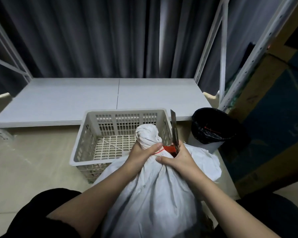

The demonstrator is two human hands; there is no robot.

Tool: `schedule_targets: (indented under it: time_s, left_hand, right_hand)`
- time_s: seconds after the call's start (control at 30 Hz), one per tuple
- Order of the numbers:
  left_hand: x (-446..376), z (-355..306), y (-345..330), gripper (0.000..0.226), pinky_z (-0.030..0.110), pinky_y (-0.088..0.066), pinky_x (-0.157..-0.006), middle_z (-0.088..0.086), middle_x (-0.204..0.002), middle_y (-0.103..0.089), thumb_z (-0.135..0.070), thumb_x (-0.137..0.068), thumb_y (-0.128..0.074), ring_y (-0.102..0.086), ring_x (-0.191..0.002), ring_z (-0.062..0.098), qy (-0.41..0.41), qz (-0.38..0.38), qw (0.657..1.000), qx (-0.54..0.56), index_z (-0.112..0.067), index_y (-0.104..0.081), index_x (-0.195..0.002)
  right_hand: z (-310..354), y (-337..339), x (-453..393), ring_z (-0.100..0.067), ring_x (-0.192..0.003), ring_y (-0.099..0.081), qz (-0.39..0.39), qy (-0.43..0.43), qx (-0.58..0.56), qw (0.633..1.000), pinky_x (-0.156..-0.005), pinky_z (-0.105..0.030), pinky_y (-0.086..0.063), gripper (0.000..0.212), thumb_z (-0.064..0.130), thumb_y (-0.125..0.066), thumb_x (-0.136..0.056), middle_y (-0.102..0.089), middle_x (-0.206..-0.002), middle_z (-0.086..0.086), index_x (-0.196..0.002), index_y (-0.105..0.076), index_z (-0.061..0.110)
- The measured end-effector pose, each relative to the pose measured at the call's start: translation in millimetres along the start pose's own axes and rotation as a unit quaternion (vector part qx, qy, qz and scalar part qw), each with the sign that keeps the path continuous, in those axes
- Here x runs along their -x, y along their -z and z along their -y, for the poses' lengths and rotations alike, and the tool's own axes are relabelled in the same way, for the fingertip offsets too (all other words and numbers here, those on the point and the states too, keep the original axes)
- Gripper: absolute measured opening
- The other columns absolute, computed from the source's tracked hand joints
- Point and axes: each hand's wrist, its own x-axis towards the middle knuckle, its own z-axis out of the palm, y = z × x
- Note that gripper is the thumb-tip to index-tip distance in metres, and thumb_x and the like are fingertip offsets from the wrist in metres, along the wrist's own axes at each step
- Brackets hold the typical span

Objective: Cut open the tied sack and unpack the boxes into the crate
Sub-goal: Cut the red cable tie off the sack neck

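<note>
Grey curtains [93, 36] hung behind a low white shelf [93, 98] on a beige floor. The white woven sack [153, 189] hid its contents and stood against the slotted plastic crate [86, 140]. The left hand [144, 154] curled round its red-tied neck; the right hand [177, 160] gripped a box cutter [174, 127], blade up, handle mostly hidden.

One sack [155, 194], one crate [86, 134], one bin [212, 127], one knife [174, 131]
</note>
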Motion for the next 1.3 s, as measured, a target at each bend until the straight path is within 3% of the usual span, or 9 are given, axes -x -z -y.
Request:
schedule_targets:
  time_s: [0.37, 0.5, 0.57, 0.67, 0.83, 0.93, 1.03, 1.13, 1.3]
  left_hand:
    - [-17.4, 5.5, -3.5, 0.04, 0.04, -0.055, -0.091, 0.015, -0.102, -0.074, -0.038, -0.083, -0.066, -0.071, -0.095, 0.029, 0.167, -0.02, 0.983, 0.068, -0.006, -0.071, -0.107]
    - [-18.5, 5.1, -7.6, 0.037, 0.029, -0.057, -0.075, 0.014, -0.101, -0.074, -0.036, -0.085, -0.063, -0.072, -0.092, 0.026, 0.147, -0.025, 0.987, 0.067, -0.008, -0.069, -0.11]
    - [-17.6, 5.5, -9.6, 0.036, 0.022, -0.056, -0.064, 0.012, -0.099, -0.075, -0.035, -0.085, -0.064, -0.073, -0.088, 0.023, 0.141, -0.048, 0.987, 0.066, -0.007, -0.07, -0.108]
    - [-17.3, 5.2, -9.5, 0.035, 0.02, -0.055, -0.061, 0.009, -0.097, -0.075, -0.035, -0.085, -0.064, -0.073, -0.085, 0.02, 0.145, -0.053, 0.986, 0.065, -0.009, -0.069, -0.108]
    - [-14.6, 3.4, -10.2, 0.037, 0.025, -0.054, -0.067, 0.008, -0.096, -0.075, -0.037, -0.084, -0.065, -0.072, -0.087, 0.021, 0.152, -0.063, 0.985, 0.049, -0.01, -0.068, -0.109]
    - [-14.4, 4.7, -10.7, 0.036, 0.026, -0.053, -0.071, 0.005, -0.091, -0.075, -0.038, -0.083, -0.066, -0.071, -0.086, 0.018, 0.138, -0.072, 0.987, 0.031, -0.01, -0.068, -0.105]
    - [-14.2, 5.5, -10.5, 0.036, 0.028, -0.052, -0.075, 0.004, -0.09, -0.073, -0.042, -0.081, -0.067, -0.068, -0.086, 0.019, 0.129, -0.091, 0.987, 0.002, -0.011, -0.068, -0.099]
    - [-13.8, 5.2, -8.4, 0.039, 0.031, -0.052, -0.083, 0.007, -0.099, -0.074, -0.04, -0.082, -0.067, -0.069, -0.093, 0.022, 0.137, -0.077, 0.988, 0.01, -0.01, -0.068, -0.107]
    - [-11.2, 3.5, -8.0, 0.038, 0.03, -0.054, -0.081, 0.007, -0.099, -0.074, -0.038, -0.084, -0.067, -0.07, -0.091, 0.021, 0.132, -0.07, 0.989, 0.022, -0.01, -0.068, -0.109]
  right_hand:
    - [-25.6, -11.1, -5.4, 0.014, -0.089, -0.055, -0.075, 0.047, 0.086, 0.992, -0.074, -0.005, -0.041, 0.055, 0.023, -0.081, -0.073, -0.057, -0.099, 0.016, -0.11, -0.042, 0.014]
    - [-27.9, -11.8, -3.3, 0.007, -0.095, -0.052, -0.104, 0.063, 0.113, 0.986, -0.08, -0.014, -0.042, 0.059, 0.033, -0.082, -0.07, -0.053, -0.102, 0.015, -0.11, -0.042, 0.017]
    - [-25.0, -6.6, -0.6, 0.002, -0.094, -0.055, -0.106, 0.052, 0.066, 0.991, -0.084, -0.023, -0.043, 0.045, 0.041, -0.07, -0.076, -0.055, -0.101, 0.011, -0.105, -0.042, 0.021]
    - [-9.4, 7.3, 4.3, -0.001, -0.079, -0.055, -0.148, 0.071, -0.037, 0.986, -0.079, -0.031, -0.043, 0.01, 0.025, -0.047, -0.091, -0.055, -0.09, 0.006, -0.095, -0.04, 0.019]
    - [31.4, 27.0, 35.5, -0.01, -0.058, -0.054, -0.202, 0.156, 0.054, 0.965, -0.058, -0.023, -0.047, 0.008, 0.012, -0.044, -0.099, -0.055, -0.07, 0.0, -0.096, -0.048, 0.018]
    - [30.6, 19.5, 62.3, -0.012, -0.043, -0.043, -0.031, 0.055, -0.093, 0.994, -0.042, -0.021, -0.039, 0.008, 0.019, -0.056, -0.092, -0.048, -0.057, -0.001, -0.095, -0.059, 0.012]
    - [8.1, -5.9, 85.2, -0.01, -0.034, -0.029, 0.104, -0.107, -0.231, 0.961, -0.034, -0.015, -0.027, 0.031, 0.032, -0.056, -0.083, -0.04, -0.052, -0.002, -0.096, -0.059, 0.004]
    - [-12.6, -22.9, 93.7, -0.01, -0.026, -0.024, 0.072, -0.127, -0.267, 0.952, -0.033, -0.01, -0.02, 0.047, 0.04, -0.062, -0.078, -0.041, -0.044, -0.006, -0.096, -0.048, -0.001]
    - [-26.4, -21.7, 92.5, -0.012, -0.023, -0.03, -0.016, -0.119, -0.196, 0.973, -0.03, -0.011, -0.02, 0.023, 0.017, -0.04, -0.099, -0.055, -0.052, -0.014, -0.086, -0.048, 0.0]
